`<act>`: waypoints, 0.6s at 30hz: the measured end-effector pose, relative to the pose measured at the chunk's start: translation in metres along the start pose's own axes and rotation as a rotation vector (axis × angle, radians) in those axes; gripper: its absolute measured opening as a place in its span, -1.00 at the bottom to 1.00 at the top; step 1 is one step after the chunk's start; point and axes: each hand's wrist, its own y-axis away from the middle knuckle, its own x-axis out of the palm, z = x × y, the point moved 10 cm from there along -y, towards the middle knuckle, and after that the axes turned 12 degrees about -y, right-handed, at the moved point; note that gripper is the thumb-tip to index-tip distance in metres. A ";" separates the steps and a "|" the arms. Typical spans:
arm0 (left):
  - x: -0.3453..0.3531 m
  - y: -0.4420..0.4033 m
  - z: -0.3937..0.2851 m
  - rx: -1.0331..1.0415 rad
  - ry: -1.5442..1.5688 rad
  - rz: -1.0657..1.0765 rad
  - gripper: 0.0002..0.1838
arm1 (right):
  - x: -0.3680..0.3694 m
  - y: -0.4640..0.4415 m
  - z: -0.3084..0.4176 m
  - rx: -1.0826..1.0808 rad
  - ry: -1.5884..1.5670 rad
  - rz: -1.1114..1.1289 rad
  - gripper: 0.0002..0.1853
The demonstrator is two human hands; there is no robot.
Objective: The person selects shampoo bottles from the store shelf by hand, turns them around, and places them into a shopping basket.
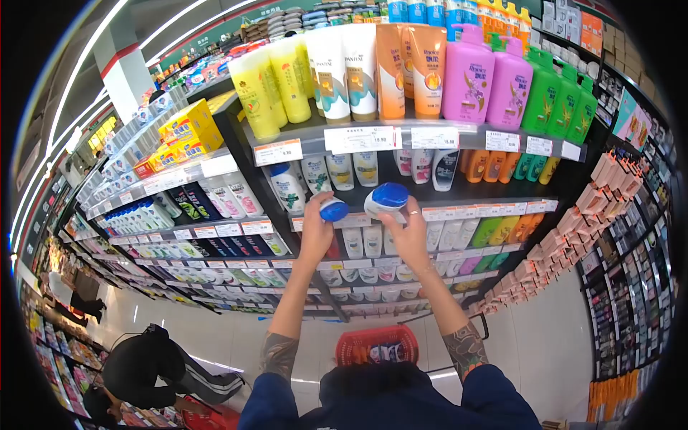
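In front of the second shelf tier (459, 198), both of my hands are raised. My left hand (314, 228) is closed around a shampoo bottle (334, 210), whose blue cap faces up at me. Beside it, my right hand (410, 240) grips another shampoo bottle (388, 198), white with a wide blue cap and tilted. The lower parts of both bottles are mostly hidden. Just behind my left hand stands a white and green shampoo bottle (287, 188). A dark grey and white bottle (445, 170) stands behind my right hand.
Above, the top shelf edge (430, 136) carries yellow, white and orange tubes, purple pump bottles (469, 75) and green bottles (542, 89). A red basket (345, 350) holding packages is below, close to my body. At lower left another person (154, 365) bends over.
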 end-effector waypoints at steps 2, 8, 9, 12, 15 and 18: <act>-0.017 0.007 -0.025 -0.141 0.161 0.013 -0.53 | -0.015 0.018 0.014 0.030 -0.139 -0.069 -0.61; -0.017 0.125 -0.045 -0.589 0.969 0.138 -0.56 | -0.057 0.151 0.003 0.524 -0.565 -0.349 -0.68; 0.001 0.162 -0.052 -0.788 1.161 0.208 -0.57 | -0.057 0.180 -0.003 0.651 -0.651 -0.406 -0.70; 0.038 0.265 -0.075 -1.242 1.237 0.516 -0.58 | -0.054 0.253 -0.011 0.869 -0.608 -0.456 -0.71; 0.040 0.307 -0.090 -1.345 1.076 0.612 -0.58 | -0.042 0.309 -0.016 1.064 -0.546 -0.416 -0.71; 0.038 0.330 -0.096 -1.452 1.253 0.582 -0.58 | -0.030 0.336 -0.017 1.160 -0.542 -0.396 -0.70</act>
